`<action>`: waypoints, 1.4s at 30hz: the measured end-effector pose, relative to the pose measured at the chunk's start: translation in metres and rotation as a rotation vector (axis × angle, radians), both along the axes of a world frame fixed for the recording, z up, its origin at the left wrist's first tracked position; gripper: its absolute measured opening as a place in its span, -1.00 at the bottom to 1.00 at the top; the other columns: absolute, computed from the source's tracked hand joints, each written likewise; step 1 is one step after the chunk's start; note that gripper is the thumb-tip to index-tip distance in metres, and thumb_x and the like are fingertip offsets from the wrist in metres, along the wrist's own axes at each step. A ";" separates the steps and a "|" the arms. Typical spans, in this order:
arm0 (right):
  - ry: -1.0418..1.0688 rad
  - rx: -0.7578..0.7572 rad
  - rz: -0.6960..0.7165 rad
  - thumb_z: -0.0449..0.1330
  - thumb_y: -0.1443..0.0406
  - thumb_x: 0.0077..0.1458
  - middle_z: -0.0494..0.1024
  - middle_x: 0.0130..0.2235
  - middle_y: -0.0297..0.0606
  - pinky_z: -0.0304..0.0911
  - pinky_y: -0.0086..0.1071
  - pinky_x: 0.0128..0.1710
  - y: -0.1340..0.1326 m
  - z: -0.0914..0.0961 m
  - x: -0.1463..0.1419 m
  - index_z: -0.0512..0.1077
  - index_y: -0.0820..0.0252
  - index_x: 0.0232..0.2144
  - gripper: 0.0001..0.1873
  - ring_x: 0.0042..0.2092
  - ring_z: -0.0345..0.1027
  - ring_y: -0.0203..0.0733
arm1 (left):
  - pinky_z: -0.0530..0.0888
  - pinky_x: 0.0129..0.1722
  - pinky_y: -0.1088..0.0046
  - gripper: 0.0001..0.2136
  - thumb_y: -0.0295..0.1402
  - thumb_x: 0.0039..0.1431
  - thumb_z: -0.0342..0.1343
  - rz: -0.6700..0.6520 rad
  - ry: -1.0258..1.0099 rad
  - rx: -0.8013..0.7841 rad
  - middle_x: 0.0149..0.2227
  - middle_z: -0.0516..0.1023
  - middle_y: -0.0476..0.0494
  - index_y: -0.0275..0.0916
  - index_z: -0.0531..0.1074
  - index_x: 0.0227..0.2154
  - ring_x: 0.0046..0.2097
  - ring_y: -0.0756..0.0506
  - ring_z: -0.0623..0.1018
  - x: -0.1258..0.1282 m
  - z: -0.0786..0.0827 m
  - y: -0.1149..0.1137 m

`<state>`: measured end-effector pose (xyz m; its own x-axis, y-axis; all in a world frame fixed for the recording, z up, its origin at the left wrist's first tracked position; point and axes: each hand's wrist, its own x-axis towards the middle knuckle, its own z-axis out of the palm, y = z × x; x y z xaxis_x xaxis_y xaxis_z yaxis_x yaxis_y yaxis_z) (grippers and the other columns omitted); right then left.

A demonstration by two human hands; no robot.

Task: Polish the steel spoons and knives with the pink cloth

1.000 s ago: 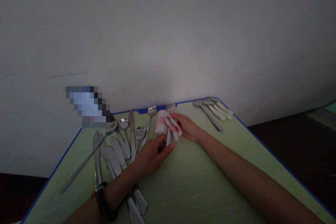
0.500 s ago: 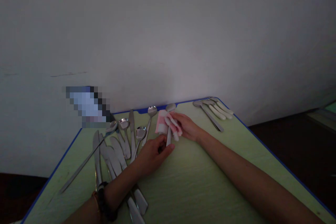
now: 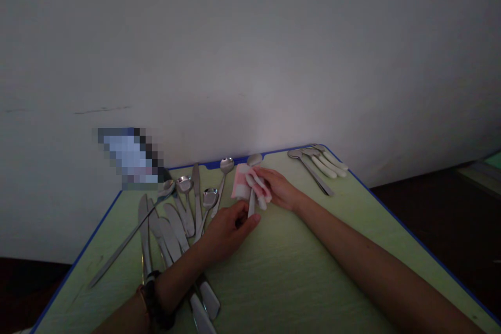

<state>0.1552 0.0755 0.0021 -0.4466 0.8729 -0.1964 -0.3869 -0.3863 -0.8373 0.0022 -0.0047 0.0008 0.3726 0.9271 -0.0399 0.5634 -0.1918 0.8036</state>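
Observation:
My left hand point(image 3: 233, 229) is closed on the handle end of a metal spoon point(image 3: 251, 207), whose bowl points away from me toward the wall. Around the spoon's upper handle, my right hand point(image 3: 276, 187) presses a folded pink-and-white cloth point(image 3: 241, 182). The cloth covers the middle of the spoon, and the bowl shows above it. Left of my hands lie several table knives point(image 3: 176, 229) and spoons, among them a round spoon point(image 3: 226, 166) and a square-bowled spoon point(image 3: 210, 198). My left forearm hides part of the knives.
A long-handled spoon point(image 3: 133, 237) lies at the left of the green table point(image 3: 313, 271). At the far right rest a metal spoon point(image 3: 311, 171) and several white-handled utensils point(image 3: 326, 166). A blurred-out device point(image 3: 131, 156) stands at the back left, before the grey wall point(image 3: 250, 52).

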 end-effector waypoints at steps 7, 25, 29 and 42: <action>-0.013 0.012 0.016 0.30 0.12 -0.17 0.35 -0.61 -0.45 -0.06 -0.47 -0.60 0.001 -0.003 0.001 0.38 0.22 -0.54 -0.71 -0.58 0.09 -0.41 | 0.12 -0.52 0.50 -0.74 -0.14 0.17 -0.06 -0.008 -0.017 -0.007 -0.58 0.22 0.09 -0.22 0.23 -0.49 -0.52 0.02 0.23 0.001 0.002 -0.001; 0.002 0.005 -0.002 0.32 0.15 -0.21 0.39 -0.59 -0.44 0.00 -0.48 -0.57 0.000 -0.001 0.000 0.41 0.22 -0.54 -0.73 -0.55 0.13 -0.40 | 0.13 -0.53 0.50 -0.73 -0.13 0.17 -0.06 0.001 -0.028 -0.017 -0.58 0.23 0.09 -0.22 0.24 -0.49 -0.52 0.03 0.23 0.001 0.001 -0.001; 0.007 0.004 -0.005 0.32 0.15 -0.21 0.38 -0.60 -0.44 0.01 -0.48 -0.57 0.000 0.000 0.000 0.40 0.22 -0.55 -0.73 -0.55 0.13 -0.40 | 0.12 -0.53 0.50 -0.74 -0.13 0.16 -0.05 0.005 -0.020 -0.020 -0.59 0.24 0.09 -0.22 0.24 -0.49 -0.53 0.02 0.24 0.001 0.002 -0.001; -0.004 0.002 -0.003 0.30 0.16 -0.19 0.40 -0.57 -0.44 0.04 -0.47 -0.54 0.001 -0.002 0.000 0.41 0.22 -0.52 -0.75 -0.54 0.15 -0.39 | 0.12 -0.53 0.50 -0.73 -0.13 0.16 -0.05 0.000 -0.024 -0.008 -0.58 0.25 0.08 -0.21 0.21 -0.51 -0.52 0.02 0.24 0.001 0.000 -0.001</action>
<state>0.1553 0.0762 0.0004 -0.4433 0.8746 -0.1964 -0.3842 -0.3834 -0.8399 0.0031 -0.0055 0.0012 0.3732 0.9269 -0.0386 0.5440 -0.1850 0.8185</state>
